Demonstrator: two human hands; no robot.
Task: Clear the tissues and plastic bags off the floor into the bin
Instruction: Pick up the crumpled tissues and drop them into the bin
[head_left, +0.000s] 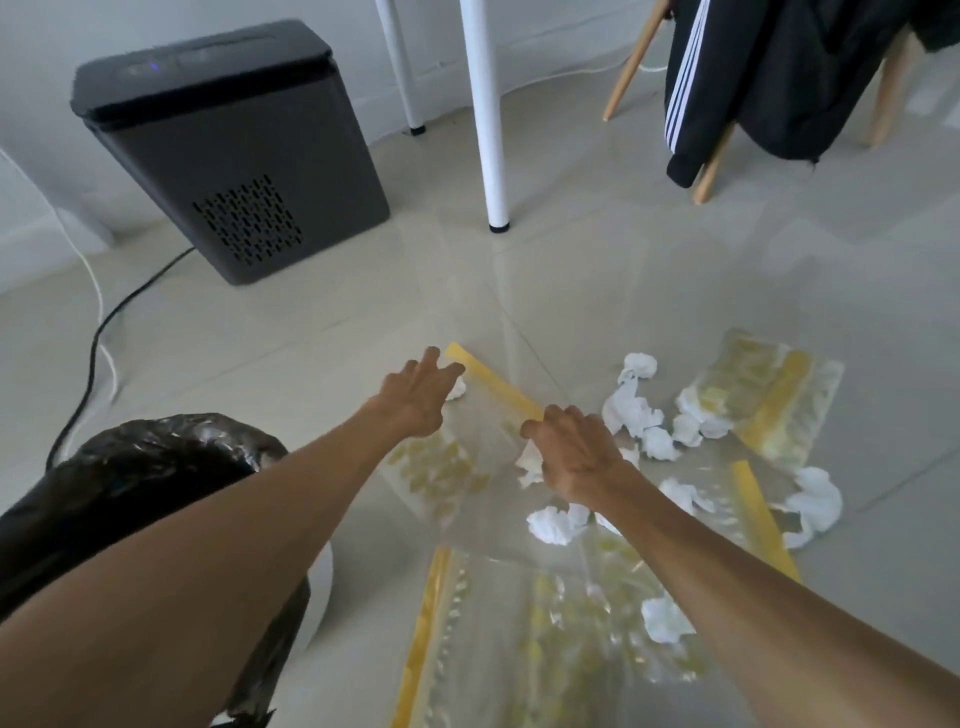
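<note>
A clear plastic bag with a yellow zip strip (488, 382) lies on the floor ahead of me. My left hand (415, 397) hovers open at the strip's far end, fingers spread, beside a small tissue (457, 391). My right hand (576, 452) is curled around the strip's near end and pinches the bag's corner, partly covering a crumpled tissue (529, 465). Three more bags lie at far right (769, 400), right (753, 509) and near me (519, 649). Several white tissues (634, 410) are scattered among them. The bin with its black liner (130, 467) stands at lower left, partly behind my left arm.
A grey air purifier (234, 156) stands at back left, its black cable (98, 332) trailing over the floor towards the bin. White table legs (488, 130) rise at centre back. A wooden chair draped with a black jacket (753, 78) is at back right.
</note>
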